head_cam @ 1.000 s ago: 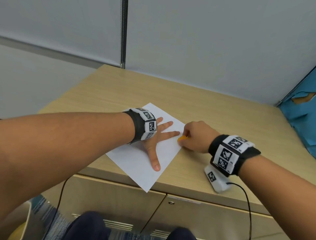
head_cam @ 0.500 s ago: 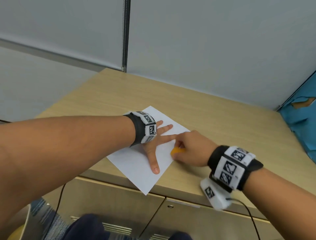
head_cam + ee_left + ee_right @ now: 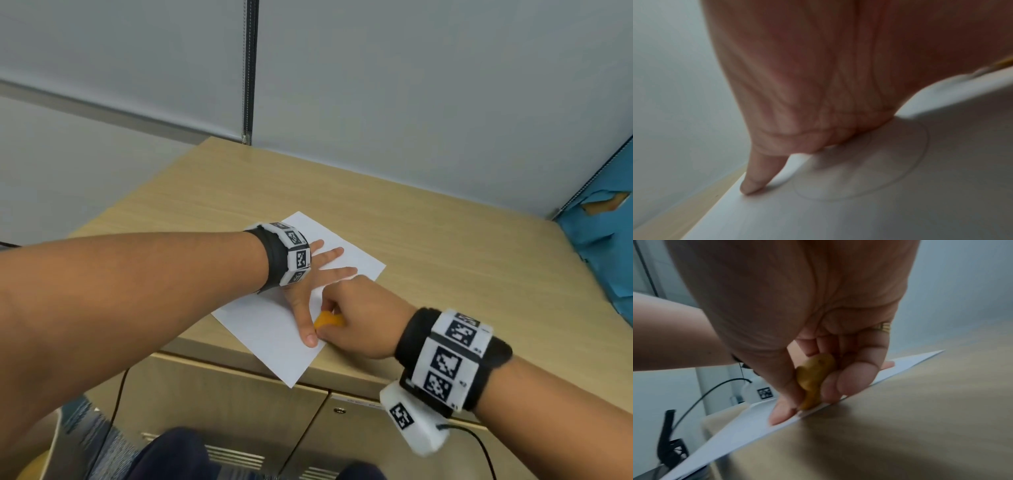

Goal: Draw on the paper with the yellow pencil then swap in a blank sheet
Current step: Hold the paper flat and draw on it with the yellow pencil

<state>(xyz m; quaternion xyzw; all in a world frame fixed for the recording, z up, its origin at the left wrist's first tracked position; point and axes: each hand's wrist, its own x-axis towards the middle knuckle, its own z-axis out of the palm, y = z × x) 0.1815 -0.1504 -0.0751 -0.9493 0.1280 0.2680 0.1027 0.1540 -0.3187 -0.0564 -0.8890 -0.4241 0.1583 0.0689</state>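
A white sheet of paper (image 3: 267,329) lies askew on the wooden table (image 3: 445,257), its near corner overhanging the front edge. My left hand (image 3: 317,277) lies flat on it with fingers spread, pressing it down. My right hand (image 3: 327,320) grips a short yellow pencil (image 3: 329,322) by the sheet's right edge, next to my left thumb. In the right wrist view the yellow pencil (image 3: 813,378) is pinched between thumb and fingers, its tip down on the paper (image 3: 748,426). The left wrist view shows a faint curved line (image 3: 920,154) on the paper (image 3: 859,211).
The table stands against grey partition walls. Cabinet doors (image 3: 222,404) are below its front edge. A blue panel (image 3: 603,240) stands at the far right. A black cable (image 3: 479,448) hangs from my right wrist unit.
My right hand has slid the pencil from the sheet's right edge toward me, ending beside my left thumb. My left hand has stayed flat on the paper.
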